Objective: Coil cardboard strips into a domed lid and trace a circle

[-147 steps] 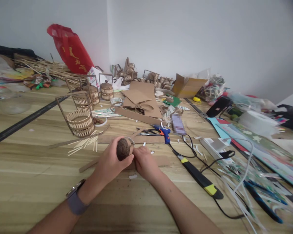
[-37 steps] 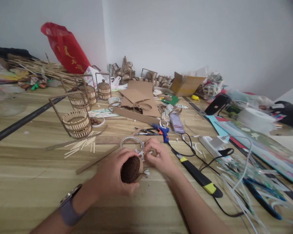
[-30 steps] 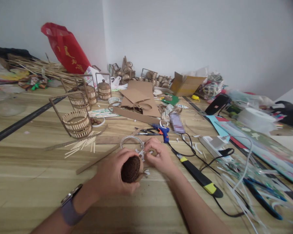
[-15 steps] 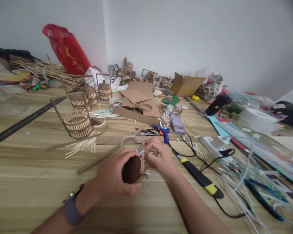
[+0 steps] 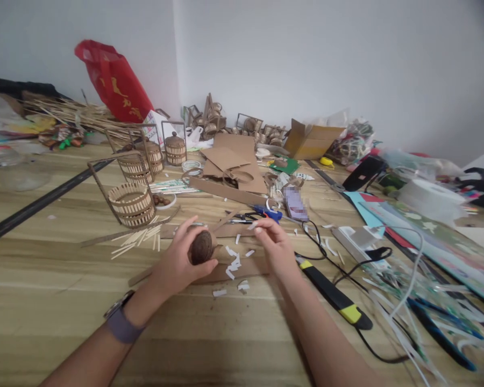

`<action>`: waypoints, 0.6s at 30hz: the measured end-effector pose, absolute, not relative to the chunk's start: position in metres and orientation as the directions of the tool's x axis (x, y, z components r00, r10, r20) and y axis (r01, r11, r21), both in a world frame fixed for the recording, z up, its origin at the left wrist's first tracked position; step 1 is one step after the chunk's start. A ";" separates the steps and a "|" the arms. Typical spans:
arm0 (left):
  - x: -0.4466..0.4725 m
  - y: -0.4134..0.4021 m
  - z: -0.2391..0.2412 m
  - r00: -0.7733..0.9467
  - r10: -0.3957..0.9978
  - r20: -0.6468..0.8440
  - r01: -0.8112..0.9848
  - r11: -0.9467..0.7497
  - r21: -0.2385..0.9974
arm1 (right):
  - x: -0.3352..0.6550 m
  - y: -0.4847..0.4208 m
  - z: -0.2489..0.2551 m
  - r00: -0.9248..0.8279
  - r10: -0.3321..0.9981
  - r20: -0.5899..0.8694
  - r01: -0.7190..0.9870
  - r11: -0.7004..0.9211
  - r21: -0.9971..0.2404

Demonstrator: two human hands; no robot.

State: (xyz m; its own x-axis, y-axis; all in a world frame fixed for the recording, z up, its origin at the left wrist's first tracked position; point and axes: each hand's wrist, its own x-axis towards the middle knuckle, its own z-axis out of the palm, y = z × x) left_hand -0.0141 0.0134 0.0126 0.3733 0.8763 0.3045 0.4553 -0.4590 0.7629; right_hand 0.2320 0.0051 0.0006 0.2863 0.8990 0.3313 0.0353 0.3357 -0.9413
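Observation:
My left hand [image 5: 179,258], with a watch on its wrist, is wrapped around a dark brown, round, coiled-looking piece [image 5: 201,247] held over the table. To its right, my right hand [image 5: 275,242] pinches a small white strip [image 5: 253,226] between thumb and fingertips. Several white scraps [image 5: 234,263] lie on the wood between and below the hands. A brown flat strip [image 5: 242,271] runs across the table beneath them. Just beyond the right hand is a blue glue gun [image 5: 271,213], partly covered by the fingers. Scissors [image 5: 242,216] lie beside it.
Slatted bamboo baskets with handles [image 5: 131,207] stand at left near loose sticks [image 5: 141,236]. Cardboard sheets [image 5: 234,156] lie at the back. A black-and-yellow utility knife [image 5: 334,295], cables, a power strip [image 5: 353,242] and blue-handled pliers [image 5: 439,330] lie at right.
My left hand has moved up and left with the brown piece. My right hand has shifted right, now showing the white strip in its pinch. More white scraps are uncovered.

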 end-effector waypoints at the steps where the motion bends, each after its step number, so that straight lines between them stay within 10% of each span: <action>1: -0.013 0.014 0.011 0.374 0.876 0.305 0.453 -0.459 0.764 | 0.222 0.002 -0.001 0.239 0.932 0.273 -0.053 0.293 -0.955; 7: -0.004 0.003 0.011 0.412 0.853 0.320 0.421 -0.489 0.764 | 0.192 -0.015 0.001 0.126 0.983 0.133 -0.410 0.174 -0.895; 18: -0.004 0.003 0.005 0.489 0.824 0.288 0.400 -0.505 0.765 | 0.184 -0.024 0.002 -0.041 0.997 0.063 -0.470 0.036 -0.882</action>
